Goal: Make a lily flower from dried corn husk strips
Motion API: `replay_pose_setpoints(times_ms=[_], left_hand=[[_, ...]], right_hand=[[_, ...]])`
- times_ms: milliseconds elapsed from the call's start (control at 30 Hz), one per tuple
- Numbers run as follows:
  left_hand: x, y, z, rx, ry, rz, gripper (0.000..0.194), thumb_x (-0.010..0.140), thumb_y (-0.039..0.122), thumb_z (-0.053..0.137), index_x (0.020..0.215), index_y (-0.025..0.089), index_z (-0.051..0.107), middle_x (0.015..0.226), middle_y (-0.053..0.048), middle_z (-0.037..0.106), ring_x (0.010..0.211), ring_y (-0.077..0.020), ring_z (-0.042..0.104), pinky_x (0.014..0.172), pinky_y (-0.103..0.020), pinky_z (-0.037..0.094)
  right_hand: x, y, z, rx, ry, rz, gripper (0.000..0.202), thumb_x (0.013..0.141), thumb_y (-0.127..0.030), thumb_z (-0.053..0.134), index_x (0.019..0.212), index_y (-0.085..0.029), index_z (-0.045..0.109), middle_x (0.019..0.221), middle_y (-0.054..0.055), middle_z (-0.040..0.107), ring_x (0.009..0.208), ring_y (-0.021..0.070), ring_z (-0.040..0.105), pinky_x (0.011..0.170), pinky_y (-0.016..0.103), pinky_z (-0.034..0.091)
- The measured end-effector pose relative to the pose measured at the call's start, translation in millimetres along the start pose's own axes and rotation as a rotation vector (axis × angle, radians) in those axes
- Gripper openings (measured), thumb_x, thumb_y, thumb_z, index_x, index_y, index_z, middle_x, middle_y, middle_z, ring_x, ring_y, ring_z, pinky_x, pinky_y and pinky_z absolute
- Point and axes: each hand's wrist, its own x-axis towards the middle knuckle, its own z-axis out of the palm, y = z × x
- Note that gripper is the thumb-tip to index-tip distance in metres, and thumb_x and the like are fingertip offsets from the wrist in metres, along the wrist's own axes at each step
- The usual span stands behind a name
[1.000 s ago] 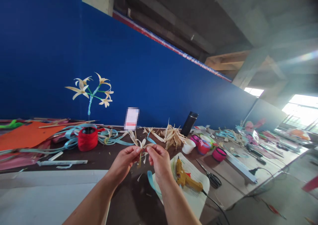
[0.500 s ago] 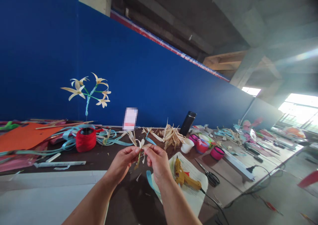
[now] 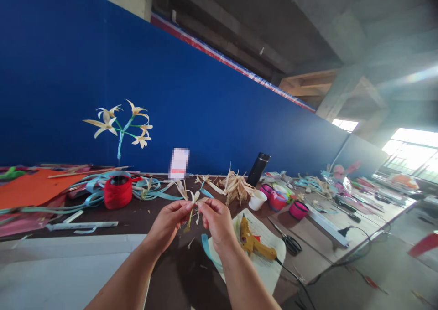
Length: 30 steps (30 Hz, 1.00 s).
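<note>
Both hands are raised over the dark table, pinching one small dried-husk flower (image 3: pixel 192 199) between them. My left hand (image 3: pixel 167 224) holds it from the left with thumb and fingertips, and my right hand (image 3: pixel 218 224) grips it from the right. Pale petals fan out above my fingers and a thin stem piece hangs below. A yellow glue gun (image 3: pixel 253 245) lies on a white sheet (image 3: pixel 270 271) just right of my right wrist. A light blue ribbon strip (image 3: pixel 205 247) curls under my right hand.
A red yarn spool (image 3: pixel 118 193) holding a finished husk-flower stalk (image 3: pixel 120 128) stands at the left among blue ribbons and orange paper (image 3: pixel 30 188). A husk pile (image 3: pixel 234 187), black bottle (image 3: pixel 258 169), white cup (image 3: pixel 257 200), pink spools (image 3: pixel 297 209) and scissors (image 3: pixel 290 242) lie right. Blue wall behind.
My hands have stayed together on the husk flower, with only small finger shifts. The view has drifted slightly.
</note>
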Motion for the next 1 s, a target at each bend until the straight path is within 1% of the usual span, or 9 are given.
replay_pose_setpoints(times_ms=[100, 200, 367, 500, 767, 900, 1000], left_hand=[[-0.5, -0.3, -0.1, -0.013, 0.017, 0.005, 0.018, 0.070, 0.031, 0.069, 0.073, 0.013, 0.067, 0.059, 0.001, 0.055, 0.054, -0.0074, 0.044, 0.053, -0.019, 0.033], [-0.7, -0.3, 0.2, -0.042, 0.024, 0.004, 0.018, 0.069, 0.030, 0.070, 0.071, 0.013, 0.065, 0.059, 0.001, 0.055, 0.054, -0.0073, 0.045, 0.053, -0.019, 0.034], [-1.4, 2.1, 2.5, -0.060, 0.027, -0.014, 0.019, 0.067, 0.032, 0.071, 0.070, 0.015, 0.063, 0.057, 0.002, 0.056, 0.052, -0.0073, 0.046, 0.053, -0.020, 0.034], [-2.3, 3.6, 3.6, -0.056, 0.026, -0.006, 0.020, 0.066, 0.032, 0.072, 0.070, 0.015, 0.063, 0.059, 0.002, 0.057, 0.053, -0.0077, 0.048, 0.053, -0.020, 0.034], [-1.6, 2.2, 2.3, -0.035, -0.003, -0.003, 0.018, 0.069, 0.031, 0.070, 0.075, 0.014, 0.066, 0.061, 0.002, 0.057, 0.053, -0.0068, 0.045, 0.052, -0.019, 0.032], [-1.5, 1.9, 1.9, -0.019, 0.010, 0.007, 0.019, 0.069, 0.032, 0.070, 0.071, 0.014, 0.065, 0.057, 0.002, 0.054, 0.051, -0.0068, 0.041, 0.051, -0.020, 0.030], [-1.8, 2.4, 2.9, -0.047, -0.007, 0.010, 0.018, 0.068, 0.032, 0.070, 0.069, 0.014, 0.065, 0.058, 0.002, 0.053, 0.053, -0.0071, 0.042, 0.052, -0.020, 0.032]], right_hand=[[0.2, -0.2, 0.8, 0.006, 0.006, -0.006, 0.020, 0.070, -0.033, 0.062, 0.063, -0.015, 0.058, 0.050, -0.005, 0.049, 0.040, 0.0049, 0.034, 0.038, 0.018, 0.025], [-0.4, 0.7, 1.9, 0.016, -0.002, -0.003, 0.019, 0.070, -0.033, 0.061, 0.065, -0.014, 0.060, 0.051, -0.005, 0.049, 0.040, 0.0050, 0.033, 0.037, 0.018, 0.024], [-1.1, -0.1, 3.1, -0.003, 0.001, 0.015, 0.019, 0.070, -0.032, 0.061, 0.063, -0.015, 0.058, 0.045, -0.007, 0.044, 0.039, 0.0052, 0.033, 0.038, 0.017, 0.024], [-1.1, -4.0, 3.5, -0.007, 0.012, 0.016, 0.021, 0.070, -0.034, 0.061, 0.060, -0.015, 0.057, 0.042, -0.008, 0.042, 0.036, 0.0049, 0.032, 0.037, 0.018, 0.024], [-1.7, -3.8, 4.5, 0.019, 0.000, 0.013, 0.020, 0.071, -0.032, 0.060, 0.060, -0.015, 0.057, 0.044, -0.007, 0.043, 0.037, 0.0050, 0.034, 0.038, 0.018, 0.024], [-1.7, -4.1, 4.6, 0.020, 0.011, 0.012, 0.021, 0.069, -0.033, 0.061, 0.059, -0.015, 0.057, 0.041, -0.007, 0.042, 0.037, 0.0054, 0.034, 0.038, 0.018, 0.024], [-1.9, -4.1, 4.6, 0.035, 0.003, 0.006, 0.020, 0.069, -0.033, 0.062, 0.061, -0.015, 0.058, 0.042, -0.007, 0.043, 0.037, 0.0050, 0.033, 0.038, 0.018, 0.024]])
